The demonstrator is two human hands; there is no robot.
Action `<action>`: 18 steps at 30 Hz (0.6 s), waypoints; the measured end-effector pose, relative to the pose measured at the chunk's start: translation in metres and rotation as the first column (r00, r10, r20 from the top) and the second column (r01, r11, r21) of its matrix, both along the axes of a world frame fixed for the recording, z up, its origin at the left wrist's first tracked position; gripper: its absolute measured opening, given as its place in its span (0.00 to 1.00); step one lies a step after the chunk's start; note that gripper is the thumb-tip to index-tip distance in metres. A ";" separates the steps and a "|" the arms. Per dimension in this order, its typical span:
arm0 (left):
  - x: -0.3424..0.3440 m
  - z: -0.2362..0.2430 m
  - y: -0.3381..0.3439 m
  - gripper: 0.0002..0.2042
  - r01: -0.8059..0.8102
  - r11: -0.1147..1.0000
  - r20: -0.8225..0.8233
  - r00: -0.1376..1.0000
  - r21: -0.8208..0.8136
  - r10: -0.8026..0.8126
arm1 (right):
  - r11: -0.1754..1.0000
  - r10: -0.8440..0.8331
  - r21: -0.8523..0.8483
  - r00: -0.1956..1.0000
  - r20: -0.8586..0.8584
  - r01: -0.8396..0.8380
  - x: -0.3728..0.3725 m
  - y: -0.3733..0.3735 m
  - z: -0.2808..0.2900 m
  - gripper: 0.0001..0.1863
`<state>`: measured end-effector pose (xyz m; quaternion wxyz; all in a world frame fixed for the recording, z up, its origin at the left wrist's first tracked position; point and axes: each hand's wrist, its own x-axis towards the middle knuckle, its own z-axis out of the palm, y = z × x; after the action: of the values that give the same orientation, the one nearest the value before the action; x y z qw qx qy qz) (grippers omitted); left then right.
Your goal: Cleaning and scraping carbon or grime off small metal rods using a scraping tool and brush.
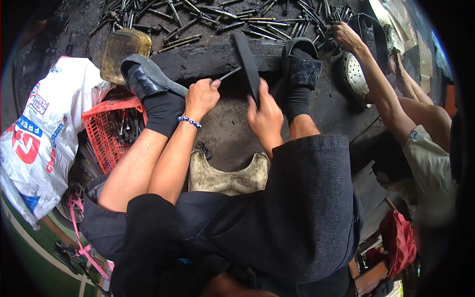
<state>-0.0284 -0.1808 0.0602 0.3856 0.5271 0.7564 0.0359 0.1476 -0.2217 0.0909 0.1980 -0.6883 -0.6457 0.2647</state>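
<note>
Dark shorts (pixel 297 208) at frame bottom | left hand (pixel 202 96) grip pinching thin metal rod (pixel 230 74) | right hand (pixel 265 116) grip clasped on flat black bar (pixel 247 62), upper centre | rod tip touching bar | loose rods (pixel 257 24) beyond | red crate (pixel 106 131) left
</note>
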 end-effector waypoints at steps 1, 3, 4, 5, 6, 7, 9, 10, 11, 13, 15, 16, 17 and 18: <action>0.005 0.004 0.004 0.17 -0.027 0.999 -0.002 1.000 -0.025 0.027 | 1.000 0.007 0.001 1.000 0.005 -0.007 0.004 0.004 -0.001 0.29; 0.013 0.001 0.006 0.18 -0.051 0.998 0.039 0.998 -0.021 0.052 | 0.991 0.040 -0.134 0.984 0.173 -0.017 0.014 0.007 0.000 0.28; 0.009 -0.002 0.005 0.18 -0.071 0.997 0.059 0.996 -0.018 0.072 | 0.992 0.009 -0.129 0.993 0.117 0.006 0.020 -0.019 -0.005 0.29; 0.009 -0.014 0.002 0.18 -0.006 1.000 0.043 0.999 0.005 0.006 | 0.999 -0.007 -0.038 1.000 0.025 0.008 0.033 -0.047 -0.023 0.30; 0.013 -0.016 0.003 0.17 -0.002 0.999 0.041 0.999 -0.037 0.003 | 0.999 -0.014 0.052 0.998 -0.064 0.017 0.048 -0.070 -0.039 0.30; 0.005 -0.023 0.001 0.17 0.002 0.999 0.049 0.999 -0.038 0.000 | 0.997 0.010 0.073 0.994 -0.113 -0.002 0.051 -0.080 -0.043 0.31; -0.004 -0.023 -0.002 0.18 -0.036 0.994 0.085 0.995 -0.100 0.044 | 0.998 0.061 0.005 0.998 -0.004 -0.061 0.040 -0.064 -0.017 0.31; -0.009 -0.024 0.002 0.19 -0.029 0.997 0.082 0.996 -0.077 0.035 | 0.996 0.013 0.083 0.999 -0.044 -0.009 0.020 -0.031 -0.001 0.30; -0.007 -0.014 0.005 0.19 -0.021 0.996 0.077 0.997 -0.091 0.028 | 1.000 0.011 0.001 0.998 0.057 -0.011 0.008 -0.006 0.008 0.29; 0.000 -0.008 0.012 0.19 -0.018 0.995 0.076 0.997 -0.101 0.025 | 0.998 0.008 -0.057 0.981 0.192 0.003 0.006 0.007 0.004 0.29; 0.002 -0.005 0.013 0.19 -0.002 0.996 0.046 0.999 -0.092 0.006 | 0.999 -0.030 -0.015 0.985 0.169 0.033 0.018 -0.026 -0.011 0.30; 0.002 -0.006 0.013 0.19 0.002 0.997 0.014 1.000 -0.078 -0.001 | 0.998 -0.057 0.031 0.988 0.141 0.053 0.029 -0.046 -0.021 0.30; 0.001 -0.008 0.015 0.18 0.017 0.994 -0.002 1.000 -0.107 -0.018 | 0.999 -0.038 -0.033 0.995 0.096 0.041 0.040 -0.065 -0.032 0.31; 0.000 -0.010 0.014 0.18 -0.007 0.996 -0.004 1.000 -0.091 0.007 | 0.999 -0.040 -0.035 0.999 -0.022 0.039 0.041 -0.066 -0.031 0.32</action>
<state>-0.0287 -0.1664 0.0498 0.4076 0.5065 0.7598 0.0020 0.1882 -0.2875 0.0597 0.1985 -0.7011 -0.6250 0.2800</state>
